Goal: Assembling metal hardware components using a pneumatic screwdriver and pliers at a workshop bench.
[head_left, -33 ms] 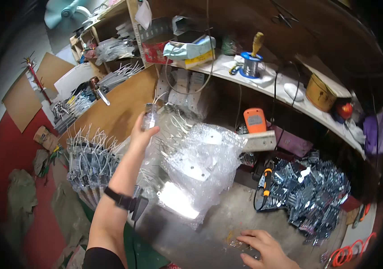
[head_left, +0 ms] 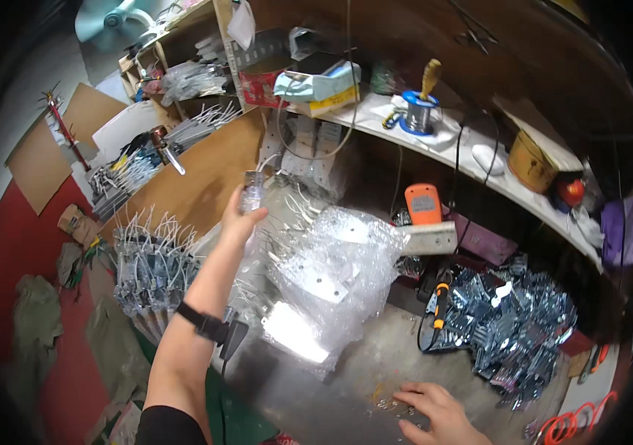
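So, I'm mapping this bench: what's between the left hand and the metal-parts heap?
The head view shows bubble wrap, then an orange-handled tool.

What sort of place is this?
Probably a small assembly workshop, judging by the spool, the heaped metal parts and the cluster of white-wired pieces.

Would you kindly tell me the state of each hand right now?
Left hand: closed around a shiny silver piece.
Right hand: open, spread beside small metal parts; whether it touches them cannot be told.
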The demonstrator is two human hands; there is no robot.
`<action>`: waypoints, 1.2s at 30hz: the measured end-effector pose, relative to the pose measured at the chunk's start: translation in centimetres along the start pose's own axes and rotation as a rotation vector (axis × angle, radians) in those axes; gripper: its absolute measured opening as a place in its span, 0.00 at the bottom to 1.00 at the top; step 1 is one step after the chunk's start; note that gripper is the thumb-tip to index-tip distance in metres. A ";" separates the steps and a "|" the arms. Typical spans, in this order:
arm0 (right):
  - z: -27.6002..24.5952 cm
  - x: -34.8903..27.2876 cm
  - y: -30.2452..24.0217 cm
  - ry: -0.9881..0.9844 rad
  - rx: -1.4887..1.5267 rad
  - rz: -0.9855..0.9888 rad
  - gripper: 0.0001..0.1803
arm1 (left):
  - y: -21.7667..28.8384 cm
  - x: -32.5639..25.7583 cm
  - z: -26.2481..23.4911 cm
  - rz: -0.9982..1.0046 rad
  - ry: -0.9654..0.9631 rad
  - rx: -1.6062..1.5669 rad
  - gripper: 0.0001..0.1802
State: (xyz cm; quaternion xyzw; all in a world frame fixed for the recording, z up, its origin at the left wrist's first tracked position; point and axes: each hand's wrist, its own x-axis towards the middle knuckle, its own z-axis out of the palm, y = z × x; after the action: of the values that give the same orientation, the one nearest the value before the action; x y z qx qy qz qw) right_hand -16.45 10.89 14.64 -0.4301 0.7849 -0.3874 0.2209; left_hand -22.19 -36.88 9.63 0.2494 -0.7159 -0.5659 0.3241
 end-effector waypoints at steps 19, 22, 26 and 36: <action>-3.0 -1.9 -4.1 0.044 -0.077 0.480 0.25 | 0.3 10.3 9.1 0.231 0.187 0.521 0.49; -1.3 0.3 -5.4 0.016 -0.138 0.457 0.24 | 0.7 10.6 10.7 0.261 0.093 0.419 0.49; 1.7 5.4 -8.4 -0.010 -0.184 0.561 0.24 | -1.9 13.0 10.4 0.430 0.210 0.350 0.49; 4.6 11.0 -11.3 -0.109 -0.211 0.738 0.23 | -1.0 15.2 12.7 0.396 0.174 0.292 0.39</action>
State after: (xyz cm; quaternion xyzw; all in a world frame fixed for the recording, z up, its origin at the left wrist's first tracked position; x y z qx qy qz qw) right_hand -13.51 -4.06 20.76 -0.1591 0.9097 -0.1753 0.3413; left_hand -41.80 -39.89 9.54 0.1963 -0.7942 -0.3585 0.4497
